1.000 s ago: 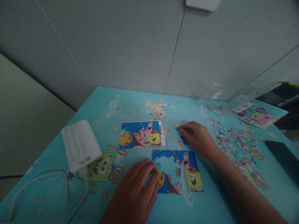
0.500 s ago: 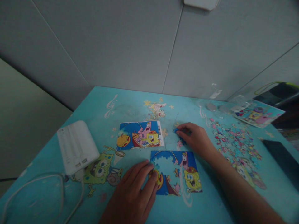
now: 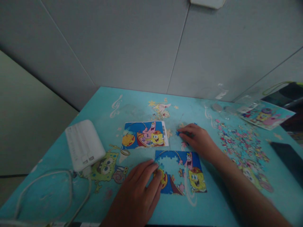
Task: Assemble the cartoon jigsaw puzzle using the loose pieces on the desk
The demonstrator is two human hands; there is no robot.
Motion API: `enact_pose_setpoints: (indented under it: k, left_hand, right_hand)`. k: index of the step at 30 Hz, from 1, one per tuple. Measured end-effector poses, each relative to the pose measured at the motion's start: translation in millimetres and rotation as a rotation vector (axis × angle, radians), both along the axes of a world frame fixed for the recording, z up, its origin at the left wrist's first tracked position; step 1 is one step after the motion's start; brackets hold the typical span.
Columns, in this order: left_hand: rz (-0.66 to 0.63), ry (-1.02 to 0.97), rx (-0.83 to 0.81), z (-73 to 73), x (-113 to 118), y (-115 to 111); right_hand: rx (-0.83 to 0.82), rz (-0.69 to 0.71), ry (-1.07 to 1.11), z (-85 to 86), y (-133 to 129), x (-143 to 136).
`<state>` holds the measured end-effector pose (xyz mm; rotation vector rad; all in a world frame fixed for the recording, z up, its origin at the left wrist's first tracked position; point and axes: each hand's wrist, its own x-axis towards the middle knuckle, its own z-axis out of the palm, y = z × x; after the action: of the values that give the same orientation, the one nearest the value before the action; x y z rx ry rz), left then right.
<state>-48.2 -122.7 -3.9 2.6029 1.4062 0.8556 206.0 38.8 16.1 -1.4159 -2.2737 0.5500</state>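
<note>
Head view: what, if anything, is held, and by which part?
The right hand seems to pinch a blue piece; exactly where is too small to tell. The left hand, fingers on the puzzle, grips nothing visible.

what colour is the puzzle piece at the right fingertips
The puzzle piece is blue, head view.

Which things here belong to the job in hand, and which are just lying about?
Apparently in the job: partly assembled jigsaw, matching picture card, blue puzzle piece in the right hand.

Apparently lying about: white power bank, its cable, dark flat object.
</note>
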Motion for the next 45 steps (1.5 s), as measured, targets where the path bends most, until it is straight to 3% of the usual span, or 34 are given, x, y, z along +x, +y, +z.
enact_pose_setpoints:
  k: [4,8,12,15,25,45]
  left_hand:
    - [-0.001,-0.010,-0.036,0.9,1.1,-0.5]
    - [-0.004,-0.015,-0.077,1.5,1.1,-1.8]
    - [-0.004,-0.012,-0.091,3.0,1.0,-2.3]
    - [0.003,-0.025,-0.097,3.0,1.7,-2.0]
    - [0.015,-0.024,-0.091,1.5,2.8,-2.7]
    - [0.024,-0.021,-0.086,6.0,4.2,-1.0]
  right_hand:
    - [-0.039,-0.075,-0.015,3.4,2.4,-0.4]
    - [-0.189,-0.124,0.092,16.4,-9.8,-5.5]
    - [-0.339,-0.020,0.236,26.9,-42.8,-22.7]
    - [-0.402,0.102,0.245,25.0,-62.8,-35.6]
    - [-0.298,0.224,0.156,16.1,-64.9,-45.8]
    - [-0.203,0.270,0.127,11.3,-67.6,-49.2]
